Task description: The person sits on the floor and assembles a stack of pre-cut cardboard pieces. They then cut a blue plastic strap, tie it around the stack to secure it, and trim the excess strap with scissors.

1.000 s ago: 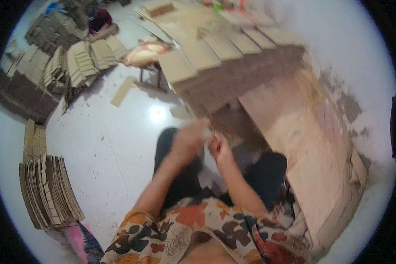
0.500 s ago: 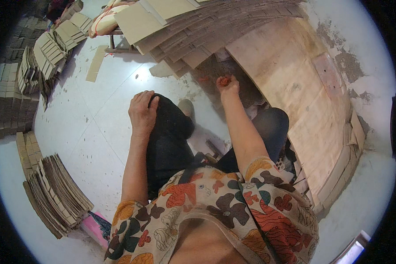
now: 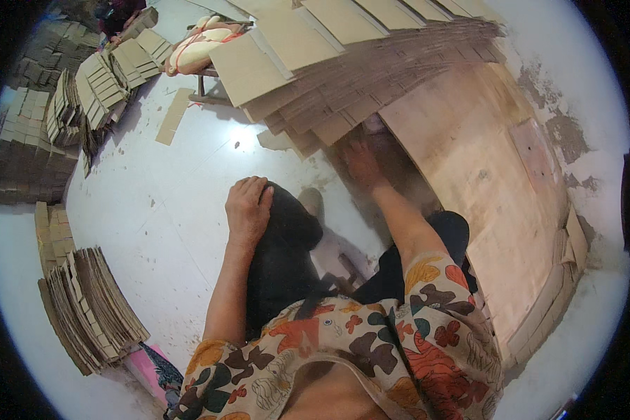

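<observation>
Partly blurred right hand under cardboard stack, grip unclear; left hand flat on knee.

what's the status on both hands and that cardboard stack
Left hand flat on own knee, empty. Right hand blurred, reaching under fanned cardboard stack; grip unclear. Plywood board alongside.

Brown cardboard sheets (perhaps tan)

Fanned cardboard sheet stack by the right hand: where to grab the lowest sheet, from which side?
Probably the exposed near corner of the cardboard sheets, from the person's side, beside the right hand. The fan steps back there, leaving lower edges free; farther up, sheets overlap. The left hand rests on the knee.
</observation>
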The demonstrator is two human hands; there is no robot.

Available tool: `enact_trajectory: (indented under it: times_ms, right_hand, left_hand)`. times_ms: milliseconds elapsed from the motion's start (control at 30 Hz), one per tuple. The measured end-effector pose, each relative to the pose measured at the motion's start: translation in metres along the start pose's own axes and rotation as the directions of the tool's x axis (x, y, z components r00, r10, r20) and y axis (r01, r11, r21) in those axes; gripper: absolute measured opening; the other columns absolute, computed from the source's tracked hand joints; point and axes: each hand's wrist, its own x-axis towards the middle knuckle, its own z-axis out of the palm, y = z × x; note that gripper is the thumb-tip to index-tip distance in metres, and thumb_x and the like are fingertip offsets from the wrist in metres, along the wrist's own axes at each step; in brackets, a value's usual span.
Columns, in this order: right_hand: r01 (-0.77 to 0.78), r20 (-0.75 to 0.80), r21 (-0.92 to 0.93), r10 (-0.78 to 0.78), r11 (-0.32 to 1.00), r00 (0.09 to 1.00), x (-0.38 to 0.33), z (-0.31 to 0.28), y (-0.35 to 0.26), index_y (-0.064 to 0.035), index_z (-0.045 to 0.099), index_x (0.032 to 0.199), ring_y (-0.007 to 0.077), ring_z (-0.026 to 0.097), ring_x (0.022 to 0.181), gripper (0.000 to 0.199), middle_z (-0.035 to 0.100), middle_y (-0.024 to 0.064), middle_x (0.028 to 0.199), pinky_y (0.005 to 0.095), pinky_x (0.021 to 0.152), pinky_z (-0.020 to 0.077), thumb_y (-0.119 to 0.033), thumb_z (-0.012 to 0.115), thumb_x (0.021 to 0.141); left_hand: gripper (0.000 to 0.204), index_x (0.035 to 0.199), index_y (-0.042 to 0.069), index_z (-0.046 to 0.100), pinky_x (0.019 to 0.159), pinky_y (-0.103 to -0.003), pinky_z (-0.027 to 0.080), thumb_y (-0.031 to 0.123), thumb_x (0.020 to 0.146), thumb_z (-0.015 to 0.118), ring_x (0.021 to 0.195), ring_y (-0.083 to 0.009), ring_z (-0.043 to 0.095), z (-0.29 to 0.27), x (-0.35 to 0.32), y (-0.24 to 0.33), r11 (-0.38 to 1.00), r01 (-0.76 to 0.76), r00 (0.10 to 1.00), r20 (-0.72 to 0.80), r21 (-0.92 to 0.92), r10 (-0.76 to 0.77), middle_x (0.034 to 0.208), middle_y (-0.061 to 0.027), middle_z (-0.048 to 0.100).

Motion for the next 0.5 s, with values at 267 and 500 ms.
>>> enact_trajectory:
  times_ms: [267,500]
  right_hand:
    - [0.004,0.131,-0.089,0.008,0.996,0.991,-0.014,0.001,0.004,-0.0078,0.045,0.125,0.0374,0.034,0.122,0.044,0.041,0.0183,0.128,0.06,0.095,0.0279,-0.031,0.044,0.089]
    - [0.03,0.004,-0.205,-0.029,0.978,1.0,-0.02,-0.012,0.007,-0.0071,0.038,0.132,0.0339,0.037,0.121,0.051,0.042,0.0166,0.13,0.0566,0.096,0.0303,-0.027,0.048,0.087]
  left_hand:
    - [0.019,0.092,0.002,0.062,0.079,-0.037,0.046,0.01,0.075,0.065,0.09,-0.0287,0.058,-0.001,0.002,-0.001,1.0,-0.014,1.0,0.008,-0.022,0.014,0.093,-0.0109,0.063]
    - [0.023,0.097,0.003,0.061,0.078,-0.037,0.047,0.01,0.075,0.065,0.09,-0.0288,0.058,-0.002,-0.004,0.004,0.998,0.035,0.999,-0.02,-0.046,-0.036,0.093,-0.0121,0.064]
